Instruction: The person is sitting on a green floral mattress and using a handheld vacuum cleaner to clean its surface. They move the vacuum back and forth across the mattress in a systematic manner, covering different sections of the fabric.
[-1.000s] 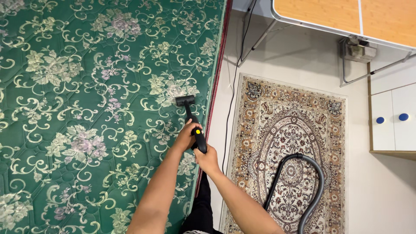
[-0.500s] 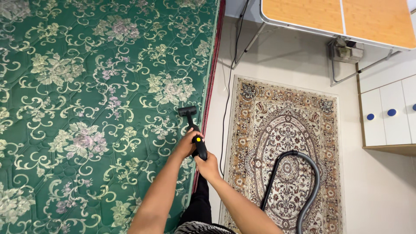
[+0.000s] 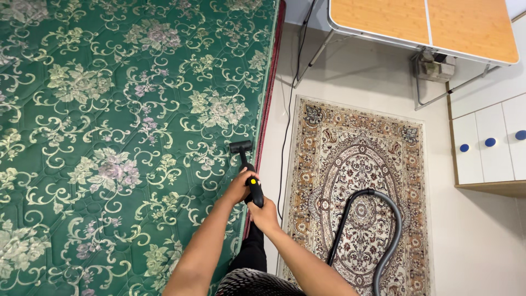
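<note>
Both arms stretch forward over the mattress [image 3: 109, 137] edge. The left hand [image 3: 239, 188] and right hand [image 3: 264, 214] wrap their fingers closed around the black vacuum handle [image 3: 254, 190]. Its nozzle [image 3: 240, 147] rests on the mattress just beyond the fingers.

Near the frame's centre, the left hand [image 3: 239, 188] and right hand [image 3: 265, 214] both grip a black vacuum handle [image 3: 254, 189], its small nozzle [image 3: 240, 146] resting on the green floral mattress [image 3: 109, 137]. A grey hose [image 3: 378, 230] loops over the patterned rug [image 3: 356, 181] at lower right; a wooden folding table [image 3: 422, 24] stands upper right.
</note>
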